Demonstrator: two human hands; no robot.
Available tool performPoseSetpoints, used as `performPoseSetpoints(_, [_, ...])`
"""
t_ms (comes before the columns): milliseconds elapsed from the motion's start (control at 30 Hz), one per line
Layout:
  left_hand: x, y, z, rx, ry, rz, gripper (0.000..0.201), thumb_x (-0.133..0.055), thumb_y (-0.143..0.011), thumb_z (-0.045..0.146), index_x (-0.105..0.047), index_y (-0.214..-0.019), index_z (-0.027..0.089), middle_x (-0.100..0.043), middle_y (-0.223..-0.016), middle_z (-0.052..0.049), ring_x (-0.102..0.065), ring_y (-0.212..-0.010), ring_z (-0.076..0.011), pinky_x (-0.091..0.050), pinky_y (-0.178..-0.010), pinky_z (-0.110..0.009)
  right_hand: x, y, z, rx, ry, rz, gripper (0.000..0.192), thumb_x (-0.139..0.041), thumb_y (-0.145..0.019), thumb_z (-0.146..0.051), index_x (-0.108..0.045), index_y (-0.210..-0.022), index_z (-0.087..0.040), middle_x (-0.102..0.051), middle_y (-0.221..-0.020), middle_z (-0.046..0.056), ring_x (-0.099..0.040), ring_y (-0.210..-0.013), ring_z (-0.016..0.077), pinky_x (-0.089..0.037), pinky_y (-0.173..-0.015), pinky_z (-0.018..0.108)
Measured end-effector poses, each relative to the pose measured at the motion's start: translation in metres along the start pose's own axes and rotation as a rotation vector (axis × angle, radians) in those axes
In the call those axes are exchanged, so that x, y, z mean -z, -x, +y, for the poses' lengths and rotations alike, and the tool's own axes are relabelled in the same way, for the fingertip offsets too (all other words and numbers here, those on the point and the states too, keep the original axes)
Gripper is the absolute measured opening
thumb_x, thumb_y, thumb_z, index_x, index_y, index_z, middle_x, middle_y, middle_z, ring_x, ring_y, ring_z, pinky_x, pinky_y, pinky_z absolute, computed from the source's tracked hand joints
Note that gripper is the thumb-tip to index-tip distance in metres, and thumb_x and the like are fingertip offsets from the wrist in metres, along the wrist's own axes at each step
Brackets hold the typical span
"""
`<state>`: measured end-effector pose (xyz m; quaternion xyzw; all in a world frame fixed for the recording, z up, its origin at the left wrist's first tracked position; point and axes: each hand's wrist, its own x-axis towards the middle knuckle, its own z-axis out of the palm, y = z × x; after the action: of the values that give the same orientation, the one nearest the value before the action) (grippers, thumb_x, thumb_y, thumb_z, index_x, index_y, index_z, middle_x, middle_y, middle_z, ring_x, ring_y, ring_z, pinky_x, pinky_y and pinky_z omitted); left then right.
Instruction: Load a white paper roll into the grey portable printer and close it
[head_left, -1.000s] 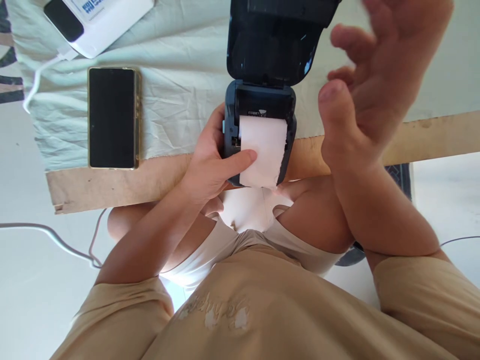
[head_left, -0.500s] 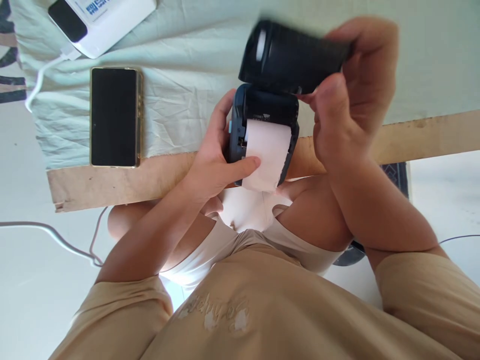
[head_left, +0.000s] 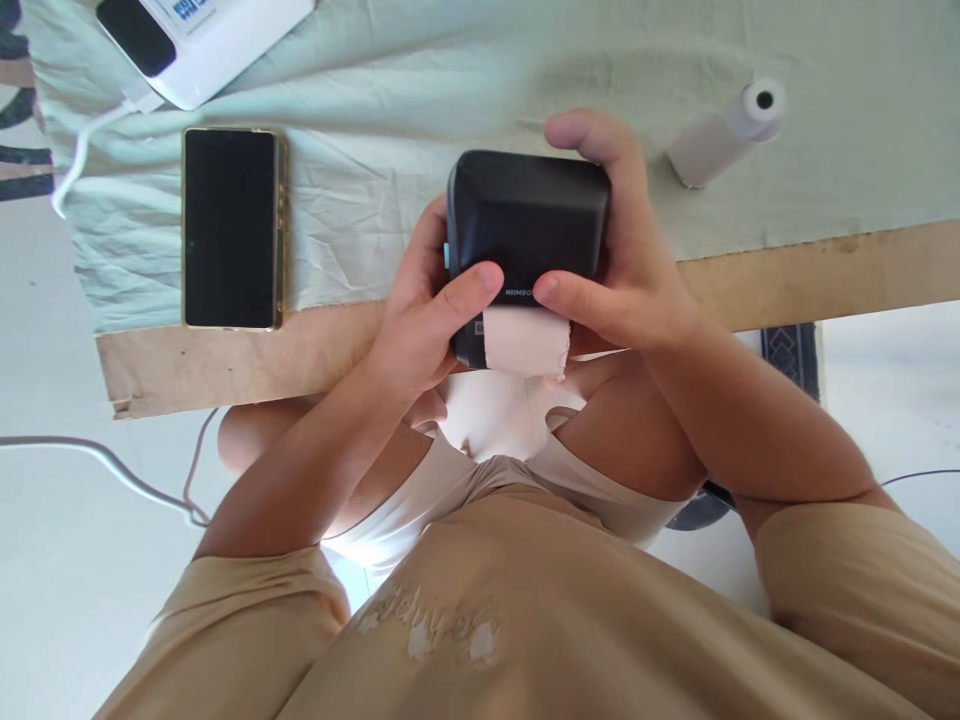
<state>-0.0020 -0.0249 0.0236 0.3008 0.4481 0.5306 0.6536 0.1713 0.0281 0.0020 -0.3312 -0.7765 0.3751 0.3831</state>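
At the far left, beyond my left hand, there is a white box (head_left: 255, 45) with its cable (head_left: 88, 140). Nearer, the phone (head_left: 229, 230) lies lengthwise away from me, its near end at the board (head_left: 247, 362) which makes the table's edge. Between the phone and my left hand (head_left: 420, 320) there is a wide strip of bare cloth (head_left: 345, 210).

My left hand is clamped on the left side of the printer (head_left: 529, 235), thumb on the lid. The printer is between my two hands, its long axis running from me to the far side. The lid is down; whether it is latched, I cannot tell. Paper (head_left: 527, 343) comes out below the lid, towards my body, about to the board's near edge.

My right hand (head_left: 645, 275) grips the right side, thumb pressing the lid near its letters, index finger stretched past the far corner. Beyond this hand, well apart, is the roll (head_left: 712, 145), its holed end pointing away; cloth spreads on both its sides.
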Motion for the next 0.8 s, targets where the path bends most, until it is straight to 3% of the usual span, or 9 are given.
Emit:
performPoseSetpoints(133, [0.0,-0.001,0.002,0.017,-0.034,-0.013,0.032,-0.074,-0.084,0.047,-0.058,-0.101,0.025,-0.06,-0.081,-0.001,-0.065,-0.066,-0.0182,-0.044,-0.054,-0.029,-0.001,0.001,0.006,-0.041,-0.147,-0.068,0.083,-0.063,-0.085,-0.079,-0.031,-0.145,-0.031,-0.062,-0.134,0.012,-0.066,-0.114,0.0276,-0.06,-0.085,0.043])
performPoseSetpoints(400, [0.008,-0.005,-0.001,-0.002,0.037,-0.103,0.03,-0.082,-0.082,0.043,-0.065,-0.101,0.027,-0.064,-0.082,-0.002,-0.061,-0.065,-0.0162,-0.044,-0.052,-0.03,0.003,0.0,0.011,-0.041,-0.19,-0.114,0.081,-0.066,-0.086,-0.075,-0.03,-0.144,-0.031,-0.062,-0.138,0.012,-0.066,-0.12,0.027,-0.061,-0.09,0.043])
performPoseSetpoints(467, [0.008,-0.006,-0.003,-0.028,0.018,-0.083,0.031,-0.081,-0.081,0.046,-0.066,-0.101,0.029,-0.066,-0.081,-0.002,-0.067,-0.071,-0.0196,-0.045,-0.051,-0.031,0.002,0.0,0.01,-0.035,-0.2,-0.107,0.08,-0.066,-0.087,-0.074,-0.03,-0.144,-0.03,-0.062,-0.135,0.011,-0.066,-0.121,0.0263,-0.061,-0.093,0.043])
performPoseSetpoints(567, [0.006,-0.006,-0.004,-0.018,-0.031,-0.054,0.028,-0.078,-0.082,0.047,-0.065,-0.1,0.03,-0.072,-0.086,-0.004,-0.075,-0.102,-0.0287,-0.055,-0.059,-0.033,0.001,0.0,0.008,-0.061,-0.242,-0.101,0.077,-0.067,-0.088,-0.07,-0.032,-0.143,-0.029,-0.059,-0.136,0.01,-0.065,-0.12,0.0243,-0.061,-0.096,0.041])
performPoseSetpoints(633, [0.003,-0.006,-0.003,-0.008,-0.055,-0.035,0.03,-0.077,-0.081,0.048,-0.065,-0.1,0.029,-0.074,-0.09,-0.005,-0.073,-0.119,-0.0317,-0.06,-0.066,-0.033,0.0,0.001,0.008,-0.061,-0.25,-0.088,0.073,-0.068,-0.089,-0.065,-0.033,-0.143,-0.03,-0.058,-0.136,0.008,-0.066,-0.115,0.0224,-0.061,-0.093,0.039])
performPoseSetpoints(800, [-0.002,-0.005,0.0,0.006,-0.064,0.018,0.04,-0.077,-0.082,0.056,-0.063,-0.103,0.025,-0.075,-0.105,-0.009,-0.065,-0.135,-0.0366,-0.063,-0.085,-0.038,0.002,0.002,0.006,0.006,-0.117,-0.039,0.063,-0.066,-0.092,-0.051,-0.036,-0.143,-0.028,-0.059,-0.135,0.008,-0.066,-0.114,0.0217,-0.061,-0.086,0.035])
